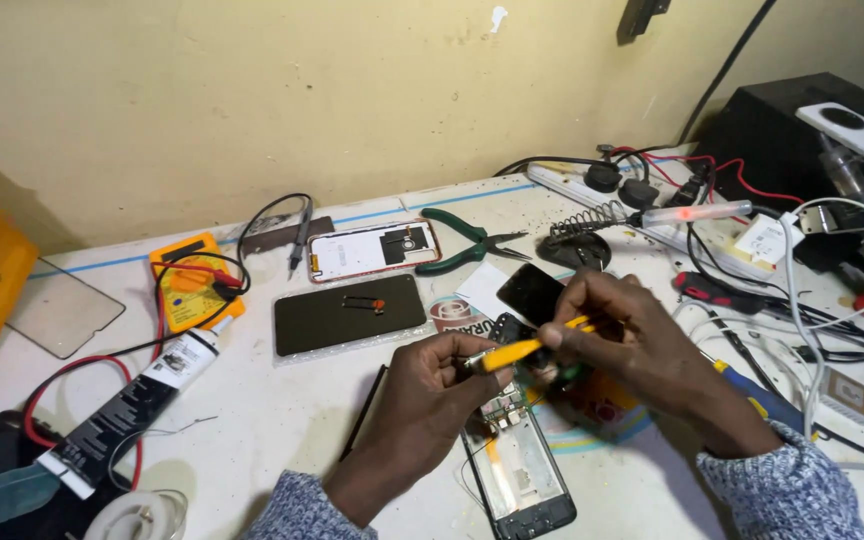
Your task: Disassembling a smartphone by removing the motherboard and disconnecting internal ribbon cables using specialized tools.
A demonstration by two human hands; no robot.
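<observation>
My left hand [420,405] pinches the metal tip end of a yellow-handled screwdriver [512,352]. My right hand [632,345] grips the same screwdriver at its handle, fingers curled around it. Both hands hover just above an opened phone [517,470] lying on the white table [282,410], its back removed and its board and inner frame exposed. A small dark part [530,292] sits just behind my right fingers.
A black phone screen [349,313], a white back cover [373,249], green pliers [467,240], a yellow multimeter [192,280] with red and black leads, a glue tube [132,410], and a soldering iron [692,212] on its coil stand lie around. Tangled cables and a power strip fill the right side.
</observation>
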